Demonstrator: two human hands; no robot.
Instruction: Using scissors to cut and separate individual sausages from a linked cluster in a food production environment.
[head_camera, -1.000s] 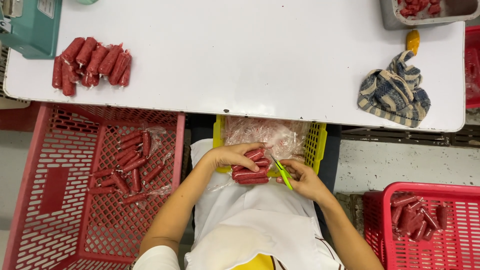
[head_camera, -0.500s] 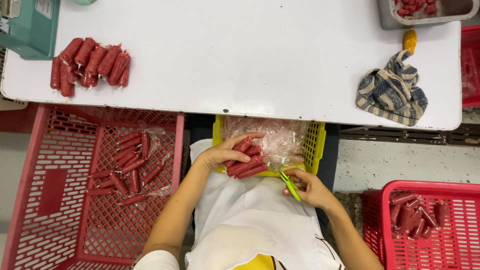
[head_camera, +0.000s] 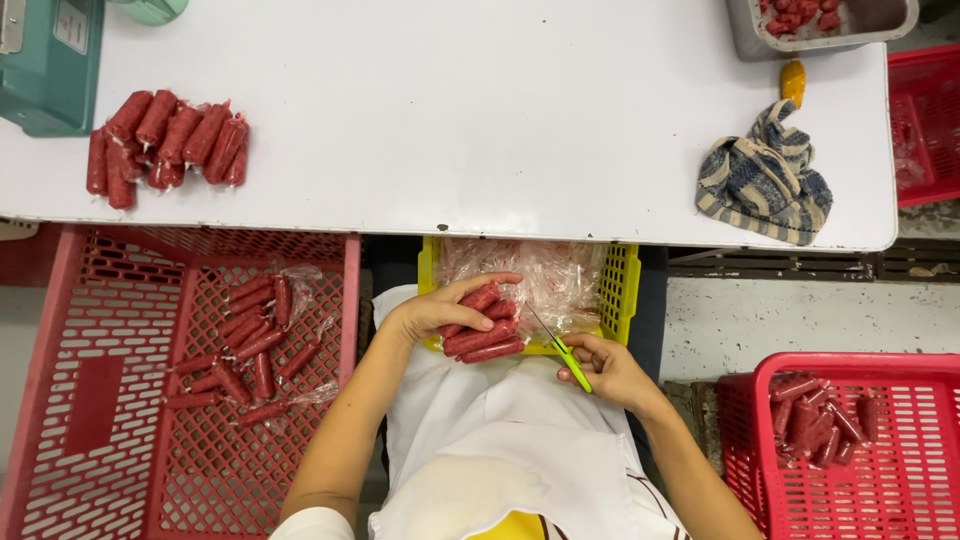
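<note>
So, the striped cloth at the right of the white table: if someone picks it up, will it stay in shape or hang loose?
The striped cloth would probably hang loose: it lies crumpled in soft folds on the white table. It looks light for its size, being thin fabric. It seems unlikely to roll or slide, since it sits flat and bunched.

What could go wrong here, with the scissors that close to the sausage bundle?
1. The scissors in the right hand point toward the left hand, which grips the red sausages; a slip could nick fingers or casings.
2. The bundle sits at the near rim of the yellow basket, over the lap; loose sausages might roll off.
</note>
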